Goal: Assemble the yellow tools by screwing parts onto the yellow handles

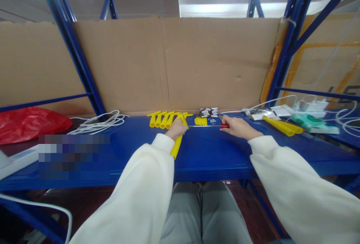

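My left hand [177, 128] is closed around a yellow plastic tube [177, 148], whose lower end sticks out toward the near edge of the blue shelf. In my right hand [235, 127] is the red handle of a screwdriver [208, 126]. Its long thin metal shaft runs left, level above the shelf, to the tube by my left hand; the tip's exact contact is too small to make out. Behind my left hand stands a row of several yellow tubes with T-shaped tops [161, 119]. Between the hands lie a pile of small yellow pieces [200, 121] and some small screws [213, 121].
Black-and-white packets [208, 112] lie against the cardboard wall [219, 64]. To the right are two yellow cones [281, 126], a green-and-white object [312, 123] and white cables. A coiled white cable [102, 123] and a red bag [30, 124] are at left. Blue posts frame both sides.
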Motion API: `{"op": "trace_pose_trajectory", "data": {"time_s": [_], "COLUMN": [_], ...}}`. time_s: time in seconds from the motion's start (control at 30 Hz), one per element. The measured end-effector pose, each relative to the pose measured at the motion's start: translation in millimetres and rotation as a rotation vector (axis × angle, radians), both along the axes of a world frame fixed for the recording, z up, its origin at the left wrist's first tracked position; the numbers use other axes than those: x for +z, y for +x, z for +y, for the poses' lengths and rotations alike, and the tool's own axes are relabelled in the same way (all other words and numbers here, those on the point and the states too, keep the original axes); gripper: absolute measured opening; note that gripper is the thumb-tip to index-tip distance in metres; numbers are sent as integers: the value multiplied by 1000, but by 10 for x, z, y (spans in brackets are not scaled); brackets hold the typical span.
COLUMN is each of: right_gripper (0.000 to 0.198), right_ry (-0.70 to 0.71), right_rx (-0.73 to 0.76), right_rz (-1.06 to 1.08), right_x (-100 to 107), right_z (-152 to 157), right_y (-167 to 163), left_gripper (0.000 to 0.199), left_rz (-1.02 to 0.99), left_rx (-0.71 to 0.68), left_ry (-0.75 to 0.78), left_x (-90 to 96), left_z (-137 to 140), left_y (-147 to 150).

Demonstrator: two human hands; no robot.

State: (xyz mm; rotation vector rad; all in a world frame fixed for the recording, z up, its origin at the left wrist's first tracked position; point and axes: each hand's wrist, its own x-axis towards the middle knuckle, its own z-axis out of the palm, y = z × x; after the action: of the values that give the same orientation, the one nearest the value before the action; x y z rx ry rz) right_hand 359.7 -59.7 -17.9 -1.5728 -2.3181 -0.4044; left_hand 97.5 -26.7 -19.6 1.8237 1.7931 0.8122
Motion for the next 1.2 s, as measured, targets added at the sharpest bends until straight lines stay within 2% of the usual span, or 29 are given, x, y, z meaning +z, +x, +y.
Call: {"op": "trace_pose_trajectory", "data": {"time_s": [0.2,0.47,0.63,0.77,1.0,1.2], "right_gripper": [19,18,13,18,20,18], "right_ry": [72,-23,-18,-36,-122,-34], "right_rx": [55,12,26,-17,-9,22], "right_rz": [-62,-2,4,-39,65,29], "right_x": [-3,-9,-19,-6,-16,-46], "right_z": [2,-13,-1,-17,-4,31], "right_y": [13,-11,5,-19,-26,18], "left_gripper": [16,18,13,13,12,11], "left_rz": [34,-9,-90,-128,-71,-60], "left_rx": [5,4,2,5,12,20], "left_ry": [23,9,-14,-35,-39,-53], "left_x": [-29,-2,16,-3,-10,1], "left_z": [31,6,-21,-5,14,-10], "left_y": [-31,-15,-18,-28,-27,-12]}}
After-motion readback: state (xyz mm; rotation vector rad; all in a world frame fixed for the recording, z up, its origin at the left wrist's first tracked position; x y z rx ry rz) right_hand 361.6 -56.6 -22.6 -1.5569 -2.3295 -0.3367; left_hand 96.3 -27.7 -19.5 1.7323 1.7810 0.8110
